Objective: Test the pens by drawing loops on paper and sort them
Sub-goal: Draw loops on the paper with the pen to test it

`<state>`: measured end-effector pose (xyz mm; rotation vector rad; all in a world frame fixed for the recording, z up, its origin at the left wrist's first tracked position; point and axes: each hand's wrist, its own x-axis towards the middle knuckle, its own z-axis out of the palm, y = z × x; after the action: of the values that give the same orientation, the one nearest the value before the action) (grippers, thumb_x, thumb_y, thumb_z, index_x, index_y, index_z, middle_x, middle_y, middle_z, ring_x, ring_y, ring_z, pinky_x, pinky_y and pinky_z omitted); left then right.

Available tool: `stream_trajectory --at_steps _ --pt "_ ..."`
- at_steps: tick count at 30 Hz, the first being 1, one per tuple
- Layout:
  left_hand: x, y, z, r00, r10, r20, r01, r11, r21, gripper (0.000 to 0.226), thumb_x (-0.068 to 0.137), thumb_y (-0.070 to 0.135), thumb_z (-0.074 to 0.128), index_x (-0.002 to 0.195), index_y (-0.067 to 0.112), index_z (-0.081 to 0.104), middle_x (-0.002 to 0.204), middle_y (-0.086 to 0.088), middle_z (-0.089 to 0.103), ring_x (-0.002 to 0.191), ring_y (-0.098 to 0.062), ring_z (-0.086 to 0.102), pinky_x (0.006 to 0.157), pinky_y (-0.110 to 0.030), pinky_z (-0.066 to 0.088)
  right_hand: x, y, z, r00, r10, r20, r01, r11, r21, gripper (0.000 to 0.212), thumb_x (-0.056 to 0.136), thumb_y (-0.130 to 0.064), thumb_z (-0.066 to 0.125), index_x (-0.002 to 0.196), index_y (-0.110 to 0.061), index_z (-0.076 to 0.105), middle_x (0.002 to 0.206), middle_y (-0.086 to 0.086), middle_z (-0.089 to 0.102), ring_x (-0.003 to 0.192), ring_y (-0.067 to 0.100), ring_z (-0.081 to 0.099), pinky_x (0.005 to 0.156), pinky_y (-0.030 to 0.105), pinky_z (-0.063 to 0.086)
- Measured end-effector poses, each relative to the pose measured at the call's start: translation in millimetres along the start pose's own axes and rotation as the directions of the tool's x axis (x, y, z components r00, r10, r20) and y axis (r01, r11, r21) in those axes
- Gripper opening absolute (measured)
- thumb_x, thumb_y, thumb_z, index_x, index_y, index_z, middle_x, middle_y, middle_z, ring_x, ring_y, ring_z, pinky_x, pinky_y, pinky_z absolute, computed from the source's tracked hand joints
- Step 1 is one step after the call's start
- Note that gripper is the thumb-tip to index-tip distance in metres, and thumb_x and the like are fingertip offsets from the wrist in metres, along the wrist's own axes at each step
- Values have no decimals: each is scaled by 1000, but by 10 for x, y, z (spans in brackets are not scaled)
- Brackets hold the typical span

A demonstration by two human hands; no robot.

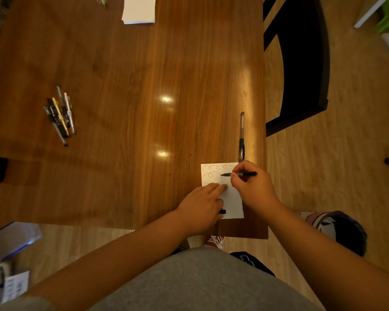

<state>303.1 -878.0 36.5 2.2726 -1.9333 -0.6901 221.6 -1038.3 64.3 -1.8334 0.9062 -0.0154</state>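
The right hand (253,187) grips a black pen (238,174) in a writing hold, its tip on the white paper (233,198) partway along a second row of loops. The left hand (200,204) presses flat on the sheet, a small dark object, probably the cap (222,211), tucked under it. A tested pen (241,136) lies just beyond the paper; a pen cluster (61,113) sits far left on the wooden table (133,108). Testing is under way; next, the row needs finishing, then capping and sorting.
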Motion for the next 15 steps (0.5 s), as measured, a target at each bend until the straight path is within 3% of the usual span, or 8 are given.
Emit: stream_trajectory --at_steps 7,11,15 --pt "3 18 11 1000 -9 12 9 1000 4 45 97 45 45 122 11 61 157 -12 24 143 -29 21 112 -44 27 15 -8 82 1000 -8 9 8 1000 13 8 92 -19 65 91 -26 60 91 -20 59 84 -2 59 60 9 45" --pt "10 15 -8 999 -16 37 16 1000 0 46 97 45 44 124 11 59 158 -11 22 143 -29 20 111 -45 28 61 -10 68 1000 1 5 -1 999 54 8 93 -18 64 90 -24 59 95 -13 62 86 2 59 67 20 56" --pt "17 23 -31 999 -19 50 20 1000 -9 45 98 44 44 125 12 58 159 -9 17 142 -28 21 110 -44 29 79 -8 14 1000 4 -12 -3 998 62 13 93 -18 64 87 -28 58 92 -20 60 84 0 59 63 16 55"
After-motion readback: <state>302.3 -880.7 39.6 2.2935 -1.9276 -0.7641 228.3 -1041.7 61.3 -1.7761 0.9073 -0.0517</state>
